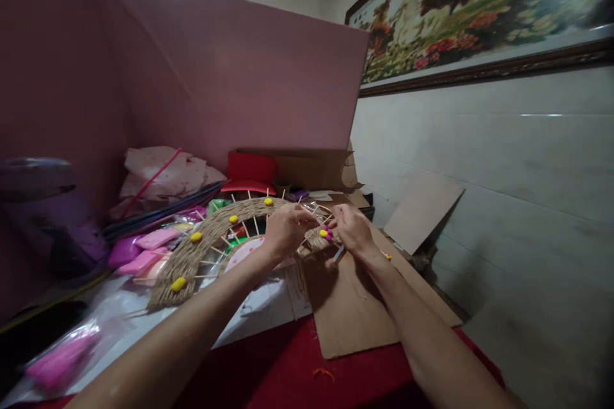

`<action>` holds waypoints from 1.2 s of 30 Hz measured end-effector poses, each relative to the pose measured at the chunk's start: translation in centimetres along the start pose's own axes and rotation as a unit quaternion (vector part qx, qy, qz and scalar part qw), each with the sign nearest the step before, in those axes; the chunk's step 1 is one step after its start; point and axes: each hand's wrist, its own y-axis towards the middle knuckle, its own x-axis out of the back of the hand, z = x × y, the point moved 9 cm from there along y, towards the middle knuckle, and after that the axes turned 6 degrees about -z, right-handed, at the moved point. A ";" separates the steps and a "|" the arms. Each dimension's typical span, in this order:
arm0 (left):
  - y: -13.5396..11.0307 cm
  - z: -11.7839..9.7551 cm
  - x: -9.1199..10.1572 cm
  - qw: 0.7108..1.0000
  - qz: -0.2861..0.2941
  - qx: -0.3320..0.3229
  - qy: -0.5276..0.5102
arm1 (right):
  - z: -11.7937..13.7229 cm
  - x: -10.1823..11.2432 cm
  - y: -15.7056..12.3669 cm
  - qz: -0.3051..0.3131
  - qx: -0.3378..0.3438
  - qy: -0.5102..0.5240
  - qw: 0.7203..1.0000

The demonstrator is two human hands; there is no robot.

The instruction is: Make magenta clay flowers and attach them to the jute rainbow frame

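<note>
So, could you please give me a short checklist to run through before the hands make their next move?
1. Both hands in view: ok, left hand and right hand both show.
2. Purple-and-yellow cluster visible between them: ok.
3. Firm hold at the fingertips: cannot tell, too small.
4. Yellow pieces on the woven arch: ok, four show.
5. Red cloth free of scraps: not ok, an orange scrap lies near the cardboard.
</note>
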 end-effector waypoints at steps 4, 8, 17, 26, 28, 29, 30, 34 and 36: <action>0.8 -0.2 -2.2 0.985 0.021 -0.080 0.152 | 0.5 -0.1 0.0 0.010 0.007 -0.009 1.000; 0.9 0.0 -3.2 0.976 0.025 -0.106 0.188 | 0.5 -0.3 0.0 0.018 0.006 -0.019 1.000; 0.4 1.0 -4.4 0.980 0.034 -0.097 0.169 | 0.2 -0.5 0.0 0.012 -0.001 -0.030 0.999; 0.3 1.0 -4.4 0.975 0.039 -0.102 0.192 | 0.1 -0.7 -0.2 0.013 -0.004 -0.031 0.999; 0.3 1.1 -4.4 0.975 0.035 -0.098 0.194 | 0.0 -0.7 -0.1 0.013 -0.008 -0.032 0.999; 0.3 1.2 -4.3 0.975 0.033 -0.097 0.195 | 0.0 -0.7 -0.1 0.014 -0.010 -0.032 0.999; 0.3 1.2 -4.3 0.975 0.032 -0.096 0.197 | 0.0 -0.7 -0.1 0.015 -0.012 -0.032 0.999; 0.3 1.3 -4.4 0.973 0.028 -0.098 0.207 | -0.3 -0.9 -0.1 0.021 -0.019 -0.031 0.999; 0.3 1.3 -4.5 0.972 0.028 -0.101 0.212 | -0.4 -1.0 -0.2 0.023 -0.023 -0.030 0.999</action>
